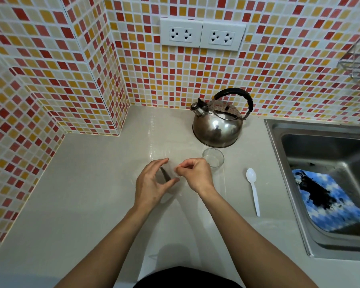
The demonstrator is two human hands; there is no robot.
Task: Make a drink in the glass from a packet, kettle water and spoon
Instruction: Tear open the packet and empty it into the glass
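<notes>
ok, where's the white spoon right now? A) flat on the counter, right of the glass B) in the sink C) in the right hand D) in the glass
A: the spoon lies on the counter, right of the glass, untouched by either hand.

Both forearms showing bare, no sleeves, w/ nothing being worn on left hand (152,183) or right hand (195,173). Black clothing (183,277) showing at bottom centre of frame.

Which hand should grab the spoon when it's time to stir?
Probably the right hand. The spoon lies on the counter on its side, beside the glass. The left hand would have to cross over.
</notes>
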